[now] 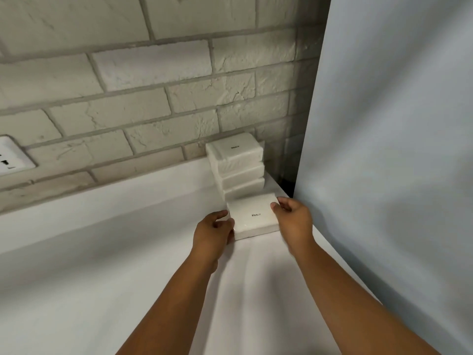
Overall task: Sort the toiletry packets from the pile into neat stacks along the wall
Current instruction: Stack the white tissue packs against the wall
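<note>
A white wrapped packet [252,216] with a small printed date lies flat on the white table surface [102,278]. My left hand [213,233] grips its left edge and my right hand [294,220] grips its right edge. Directly behind it, a stack of three similar white packets [236,165] stands against the brick wall [128,98] in the corner. The pile the packets come from is out of view.
A pale grey panel [396,149] rises on the right, closing off the corner. A white wall socket [12,156] sits at the far left on the brick wall. The table's right edge runs along the panel.
</note>
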Motion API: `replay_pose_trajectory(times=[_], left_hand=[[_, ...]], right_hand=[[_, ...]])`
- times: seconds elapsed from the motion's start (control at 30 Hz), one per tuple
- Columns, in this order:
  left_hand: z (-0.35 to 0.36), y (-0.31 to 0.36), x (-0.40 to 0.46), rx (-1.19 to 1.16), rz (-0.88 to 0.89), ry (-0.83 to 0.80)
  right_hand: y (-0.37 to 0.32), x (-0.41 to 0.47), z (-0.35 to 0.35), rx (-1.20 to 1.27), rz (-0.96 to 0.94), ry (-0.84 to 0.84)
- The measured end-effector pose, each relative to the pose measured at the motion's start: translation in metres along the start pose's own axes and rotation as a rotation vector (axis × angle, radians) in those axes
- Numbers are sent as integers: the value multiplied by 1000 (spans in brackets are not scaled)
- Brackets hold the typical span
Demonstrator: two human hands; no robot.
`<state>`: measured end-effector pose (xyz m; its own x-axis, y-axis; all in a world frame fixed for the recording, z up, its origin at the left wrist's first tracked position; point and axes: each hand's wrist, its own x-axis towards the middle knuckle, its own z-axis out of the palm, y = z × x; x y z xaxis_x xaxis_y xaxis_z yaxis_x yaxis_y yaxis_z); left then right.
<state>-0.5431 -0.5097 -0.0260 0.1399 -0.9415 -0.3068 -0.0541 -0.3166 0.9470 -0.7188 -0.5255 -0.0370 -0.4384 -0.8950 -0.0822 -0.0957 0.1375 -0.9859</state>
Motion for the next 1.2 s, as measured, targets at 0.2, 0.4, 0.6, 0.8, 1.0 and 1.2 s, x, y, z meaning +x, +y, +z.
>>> replay_pose_trajectory(times=[0.2,0.4,0.6,0.8,1.0,1.2], left_hand=[[12,7,23,-74,2,33],[17,5,33,-79,18,71],[19,5,35,-85,23,73],[20,9,36,-73,14,76],[16,21,28,-15,-11,43],[-9,41,5,120,37,81]], right_hand=[[-5,32,11,-47,-38,-22],[-6,49,19,-76,-54,-45],[-5,54,20,-111,-50,-65],[-8,55,20,-162,-57,-66],[-20,47,17,-278,-74,-92],[-47,10,22,-308,-313,25]])
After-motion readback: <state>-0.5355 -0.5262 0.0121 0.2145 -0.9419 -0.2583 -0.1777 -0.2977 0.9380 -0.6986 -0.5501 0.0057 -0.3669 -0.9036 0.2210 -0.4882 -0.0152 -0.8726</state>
